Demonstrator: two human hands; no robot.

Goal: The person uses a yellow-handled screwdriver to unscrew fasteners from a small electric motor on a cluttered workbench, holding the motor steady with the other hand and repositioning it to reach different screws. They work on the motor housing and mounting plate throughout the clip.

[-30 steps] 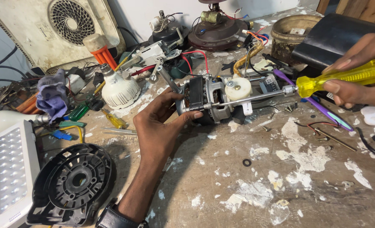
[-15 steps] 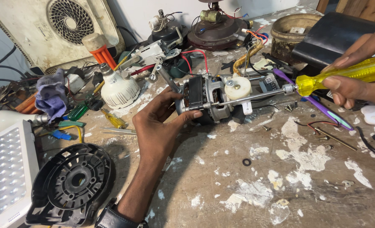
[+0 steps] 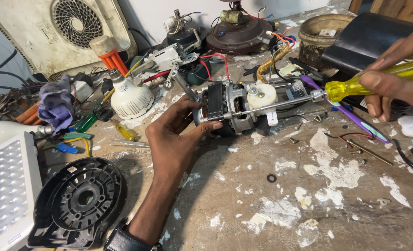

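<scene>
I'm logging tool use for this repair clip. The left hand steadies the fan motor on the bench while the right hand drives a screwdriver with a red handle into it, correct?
Not quite: the handle is translucent yellow, not red, as the head view shows. The left hand does steady the fan motor on the bench, and the right hand does hold the screwdriver, its shaft tip at the motor housing.

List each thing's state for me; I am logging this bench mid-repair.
Fan motor: lying on its side, casing off, windings bare.
Left hand: gripping the motor's end.
Yellow screwdriver: tip at the motor.
Right hand: closed around the screwdriver handle.
Bulb: unscrewed, lying loose, unlit.
Black fan cover: detached, flat on the bench.
LED panel: off.
Screws: loose, scattered.
</scene>
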